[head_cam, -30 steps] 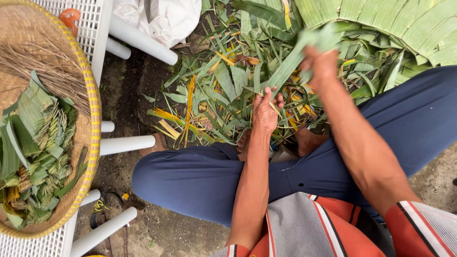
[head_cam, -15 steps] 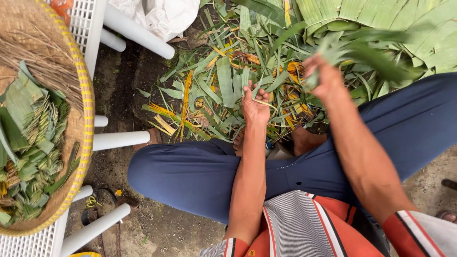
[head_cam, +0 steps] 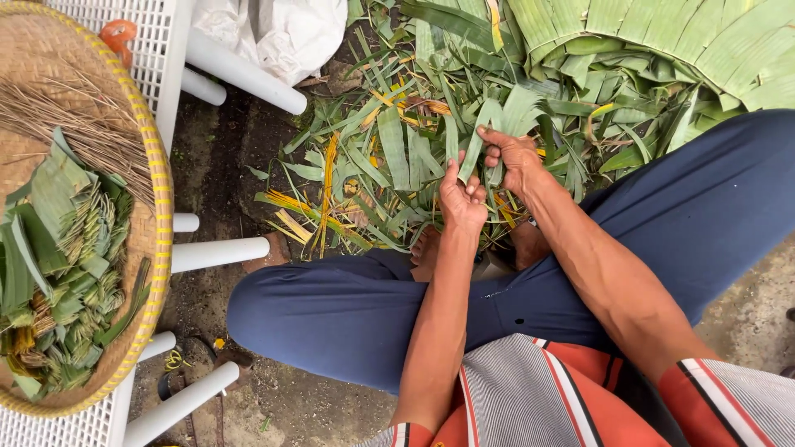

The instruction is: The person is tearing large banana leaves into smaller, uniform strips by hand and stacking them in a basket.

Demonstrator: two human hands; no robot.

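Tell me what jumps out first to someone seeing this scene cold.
Centre frame, the left hand and right hand pinch a green leaf strip between them above the blue-trousered lap. Behind them a heap of cut leaves litters the ground. At far left, a round woven tray holds folded leaf pieces and thin sticks.

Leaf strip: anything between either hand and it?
Nothing visible. Both the left hand and the right hand already hold the green leaf strip directly, fingers pinched on it, above the pile of leaf scraps on the ground. The woven tray sits apart, at the left.
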